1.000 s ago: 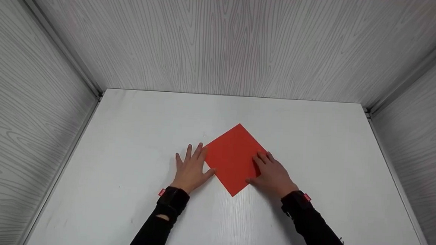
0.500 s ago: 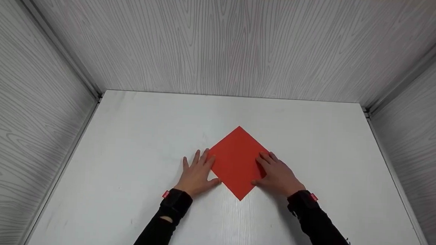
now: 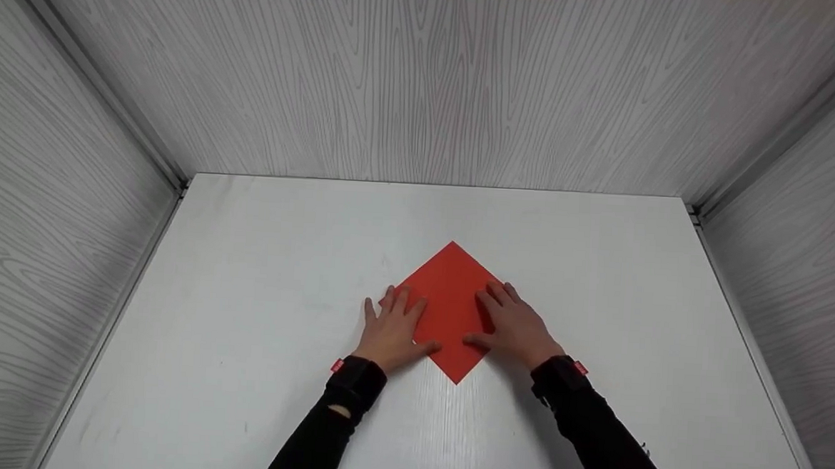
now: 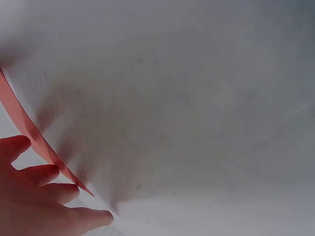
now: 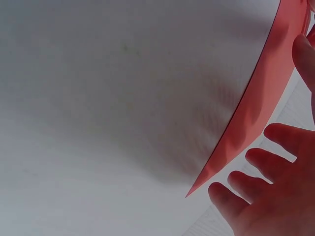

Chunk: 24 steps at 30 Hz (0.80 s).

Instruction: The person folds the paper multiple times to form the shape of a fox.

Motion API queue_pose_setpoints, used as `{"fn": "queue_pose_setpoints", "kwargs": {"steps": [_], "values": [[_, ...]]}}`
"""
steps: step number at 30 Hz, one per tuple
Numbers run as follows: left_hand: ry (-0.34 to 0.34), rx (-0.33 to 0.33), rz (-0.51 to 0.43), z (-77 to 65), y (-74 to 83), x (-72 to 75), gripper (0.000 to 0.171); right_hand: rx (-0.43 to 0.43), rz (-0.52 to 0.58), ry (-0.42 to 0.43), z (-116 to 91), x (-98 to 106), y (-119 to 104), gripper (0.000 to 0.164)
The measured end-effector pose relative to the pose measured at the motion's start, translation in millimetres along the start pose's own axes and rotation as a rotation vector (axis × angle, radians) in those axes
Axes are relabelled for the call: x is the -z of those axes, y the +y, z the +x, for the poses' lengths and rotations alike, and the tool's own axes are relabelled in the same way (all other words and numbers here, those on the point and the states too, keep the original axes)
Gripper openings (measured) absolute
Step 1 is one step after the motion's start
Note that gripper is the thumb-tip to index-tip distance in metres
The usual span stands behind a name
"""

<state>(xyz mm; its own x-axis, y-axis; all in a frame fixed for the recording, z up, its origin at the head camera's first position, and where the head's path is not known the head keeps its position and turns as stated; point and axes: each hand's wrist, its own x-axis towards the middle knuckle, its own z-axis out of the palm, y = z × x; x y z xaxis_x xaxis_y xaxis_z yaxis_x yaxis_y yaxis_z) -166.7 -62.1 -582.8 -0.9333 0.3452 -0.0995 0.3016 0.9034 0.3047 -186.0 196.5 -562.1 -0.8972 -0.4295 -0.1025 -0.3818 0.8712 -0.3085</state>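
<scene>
A square sheet of red paper (image 3: 450,286) lies on the white table, turned so that one corner points toward the person. My left hand (image 3: 392,337) rests over its left corner with spread fingers, the thumb reaching onto the lower left edge. On the opposite side my right hand (image 3: 520,329) touches the paper with its fingertips and thumb, covering the right corner. In the left wrist view the red paper (image 4: 22,118) shows as a thin strip beyond the fingers. The right wrist view has the red paper (image 5: 251,105) running past the spread fingers of the right hand (image 5: 285,187).
The white tabletop (image 3: 280,256) extends around the paper. Behind it rises a grey wood-grain panel (image 3: 425,85), with similar side panels at the left (image 3: 53,230) and right (image 3: 803,233). Black sleeves and wristbands cover both forearms.
The paper has turned slightly and come a little nearer the person. My left hand has slid right, further over the paper's left corner. The right hand has lately shifted slightly left.
</scene>
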Motion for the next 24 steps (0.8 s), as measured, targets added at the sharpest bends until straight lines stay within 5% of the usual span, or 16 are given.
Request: {"fn": "queue_pose_setpoints", "kwargs": {"steps": [7,24], "values": [[0.02,-0.028,0.026,-6.9,-3.5,-1.0,0.085,-0.004,-0.049,-0.041,-5.4,-5.5,2.0,0.087],[0.005,-0.046,0.014,-23.2,5.2,-3.4,0.088,0.021,-0.053,0.037,-26.2,-11.2,-0.3,0.084]]}}
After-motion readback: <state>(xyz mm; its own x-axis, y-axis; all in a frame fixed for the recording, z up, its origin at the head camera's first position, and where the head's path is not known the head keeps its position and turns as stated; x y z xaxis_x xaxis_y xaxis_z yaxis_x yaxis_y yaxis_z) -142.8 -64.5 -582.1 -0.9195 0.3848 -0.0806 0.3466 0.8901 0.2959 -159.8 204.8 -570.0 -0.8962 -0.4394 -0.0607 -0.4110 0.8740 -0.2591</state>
